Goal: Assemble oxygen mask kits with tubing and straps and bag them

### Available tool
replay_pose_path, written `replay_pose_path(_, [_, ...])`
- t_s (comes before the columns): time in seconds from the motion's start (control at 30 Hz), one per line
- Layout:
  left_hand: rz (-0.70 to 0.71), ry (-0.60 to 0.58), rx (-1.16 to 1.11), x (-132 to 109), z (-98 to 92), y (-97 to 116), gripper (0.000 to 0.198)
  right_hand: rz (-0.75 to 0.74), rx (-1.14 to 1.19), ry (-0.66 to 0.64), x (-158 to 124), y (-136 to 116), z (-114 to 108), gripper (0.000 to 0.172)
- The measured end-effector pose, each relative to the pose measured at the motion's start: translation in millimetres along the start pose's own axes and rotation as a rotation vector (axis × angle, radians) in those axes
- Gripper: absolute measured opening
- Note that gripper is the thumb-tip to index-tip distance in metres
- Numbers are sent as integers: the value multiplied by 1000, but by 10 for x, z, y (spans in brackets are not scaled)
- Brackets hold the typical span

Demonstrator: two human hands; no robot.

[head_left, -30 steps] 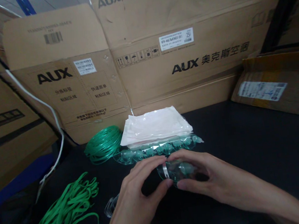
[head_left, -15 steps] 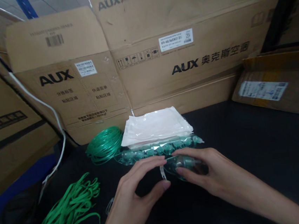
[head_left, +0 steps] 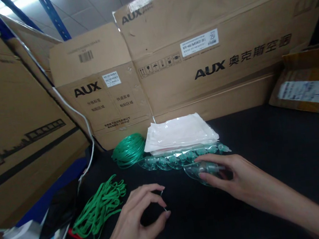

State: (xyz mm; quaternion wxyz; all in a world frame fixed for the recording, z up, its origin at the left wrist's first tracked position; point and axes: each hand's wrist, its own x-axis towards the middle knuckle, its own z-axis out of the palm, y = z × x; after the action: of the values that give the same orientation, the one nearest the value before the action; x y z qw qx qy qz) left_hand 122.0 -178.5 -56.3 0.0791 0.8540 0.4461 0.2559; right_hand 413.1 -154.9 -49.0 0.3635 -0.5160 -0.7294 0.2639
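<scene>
My right hand (head_left: 230, 178) grips a clear plastic mask with a green-tinted connector (head_left: 202, 171) just above the black table (head_left: 278, 153). My left hand (head_left: 140, 215) has come away from it and pinches a small thin metal strip (head_left: 163, 201) between thumb and forefinger. Right behind the held mask lies a row of nested clear green masks (head_left: 177, 158). A stack of white plastic bags (head_left: 179, 134) rests behind that row.
A coil of green tubing (head_left: 128, 150) sits at the back left, and a heap of green elastic bands (head_left: 100, 208) lies near the left edge. Large AUX cardboard boxes (head_left: 198, 52) wall in the back and left. Another box (head_left: 308, 82) stands at the right.
My left hand has pulled left and down, away from the mask, taking the small metal strip with it. My right hand keeps hold of the mask. The camera has swung left.
</scene>
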Motion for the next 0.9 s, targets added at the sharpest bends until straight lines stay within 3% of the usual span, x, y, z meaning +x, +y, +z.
replay_pose_path(0.27, [-43, -34, 71, -159, -36, -165, 24, -43, 10, 3, -4, 31, 96, 30])
replay_pose_path(0.63, [-141, 14, 202, -307, -101, -386, 41, 1, -21, -109, -36, -30, 39, 37])
replay_pose_path(0.77, [-308, 23, 254, -221, -125, -376, 36, 11, -17, -113, -36, -15, 57, 39])
replay_pose_path(0.9, [-529, -76, 332, -42, -159, -279, 34, 12, -24, -119, -35, -12, 60, 40])
